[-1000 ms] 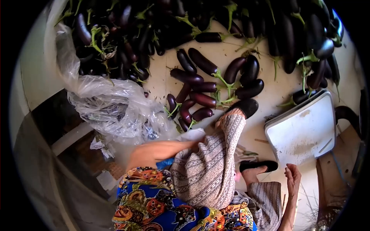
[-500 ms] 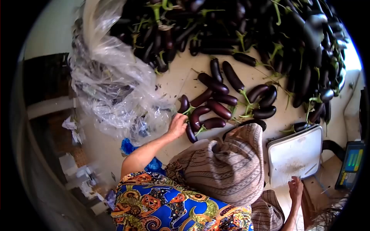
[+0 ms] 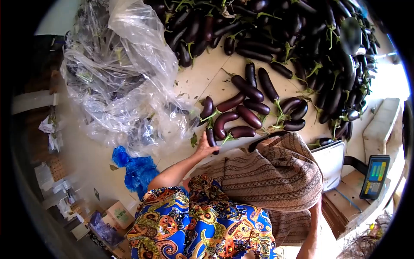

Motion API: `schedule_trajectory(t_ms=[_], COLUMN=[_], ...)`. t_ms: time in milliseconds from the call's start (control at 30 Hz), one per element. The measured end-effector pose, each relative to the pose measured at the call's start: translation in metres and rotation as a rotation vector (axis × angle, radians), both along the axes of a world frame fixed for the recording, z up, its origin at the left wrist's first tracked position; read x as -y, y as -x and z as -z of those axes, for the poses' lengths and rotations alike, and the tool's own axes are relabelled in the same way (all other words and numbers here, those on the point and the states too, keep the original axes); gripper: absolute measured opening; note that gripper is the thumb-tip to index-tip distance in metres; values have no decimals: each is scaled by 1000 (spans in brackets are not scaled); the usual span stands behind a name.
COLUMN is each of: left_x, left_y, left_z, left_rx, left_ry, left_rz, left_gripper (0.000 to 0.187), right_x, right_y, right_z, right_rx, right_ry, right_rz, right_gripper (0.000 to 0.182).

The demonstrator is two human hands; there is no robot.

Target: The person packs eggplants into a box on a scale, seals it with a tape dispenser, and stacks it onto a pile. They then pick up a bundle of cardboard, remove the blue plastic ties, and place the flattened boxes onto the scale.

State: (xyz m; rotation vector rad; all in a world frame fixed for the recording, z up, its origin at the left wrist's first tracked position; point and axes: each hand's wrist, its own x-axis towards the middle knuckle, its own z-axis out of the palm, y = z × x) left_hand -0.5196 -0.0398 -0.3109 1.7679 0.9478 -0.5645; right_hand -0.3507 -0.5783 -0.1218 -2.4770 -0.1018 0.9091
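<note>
My left hand (image 3: 206, 147) is closed around the lower end of a small dark eggplant (image 3: 211, 137), which lies on the tiled floor. Next to it is a loose group of several eggplants, among them a curved one (image 3: 223, 124) and a reddish-purple one (image 3: 249, 117), with green stems. My right forearm (image 3: 311, 233) reaches up to the brown patterned cloth (image 3: 276, 172) over my knee. The right hand itself is mostly hidden by the cloth, so its fingers do not show.
A large heap of eggplants (image 3: 258, 45) spreads across the back and right. Clear plastic sheeting (image 3: 125, 86) lies at left, above a blue plastic bag (image 3: 140, 172). At right are a scale platform (image 3: 330, 166), its display (image 3: 374, 177) and flattened cardboard (image 3: 349, 198).
My left hand has shifted from beside the eggplant's stem to its lower end and now grips it. My right hand has gone from near the scale to the cloth-covered knee. The view has shifted too.
</note>
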Motion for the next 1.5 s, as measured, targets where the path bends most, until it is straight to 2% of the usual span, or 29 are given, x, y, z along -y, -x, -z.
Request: schedule_trajectory(t_ms=[100,133,167,267,300,400,467,500,567,600,667,733,767,800,833,900,933,967,1000,1033,1067,1100,1133,1200,1333,1367,1400,1433,1500], left_x=[32,39,46,73,77,84,78,74,57,52,37,21,15,18,16,8,13,16,18,19,25,29,31,37,52,57,67,85,112], left_y=[-25,-27,-34,-66,-78,-130,-175,-199,-224,-223,-217,-195,-190,-185,-173,-151,-145,-144,-135,-128,-125,-122,-121,-124,-152,-165,-186,-206,-253], left_z=[12,22,34,50,51,17,31,15,21,46,27,96,66,41,54,63,42,7,2,-7,-14,-22,-27,-30,-36,-43,-49,-83,-75], left_rx=[-189,-63,-90,-40,36,230,228,243,200,201,261,241,268,193,237,249,235,230,247,188,147,103,60,97,197,322,236,449,457], left_ry=[-143,-120,51,78,128,257,261,284,313,246,211,-146,-115,-331,-410,-115,-70,183,260,345,376,402,422,417,370,411,349,288,294], left_rz=[-58,-134,-306,-629,-688,-843,-918,-913,-934,-917,-794,-634,-534,-395,-370,-481,-460,-478,-422,-339,-283,-231,-183,-117,55,157,207,349,410], left_gripper=[145,144,145,136,129,131,131,131,129,125,117,109,100,95,90,77,63,49,26,13,13,13,14,14,16,18,19,20,22], right_x=[-16,-21,-24,-33,-36,-46,-53,-56,-64,-67,-75,-82,-86,-90,-96,-105,-109,-112,-117,-122,-126,-133,-124,-118,-44,-27,-10,8,34], right_y=[21,27,34,47,50,52,53,54,55,55,56,57,56,57,56,59,60,63,66,66,63,47,54,40,53,56,61,65,68], right_z=[7,10,10,16,18,24,26,27,30,32,37,40,42,44,47,50,52,49,49,38,17,-23,-30,-96,-162,-170,-175,-180,-185], right_rx=[-17,-21,-28,-43,-47,-59,-59,-62,-58,-57,-52,-46,-42,-38,-33,-17,-5,5,21,6,-21,-120,-20,-40,359,436,513,537,510], right_ry=[25,37,48,69,79,97,109,114,123,124,130,131,132,133,130,133,131,133,126,118,114,118,83,128,18,-34,-87,-36,57], right_rz=[43,52,54,55,51,28,10,1,-19,-26,-32,-42,-46,-55,-65,-85,-102,-125,-163,-203,-230,-230,-229,-170,154,351,543,570,583], right_gripper=[21,21,20,20,20,19,19,19,18,18,18,18,18,17,17,17,17,17,17,17,17,27,36,40,34,31,29,28,28])
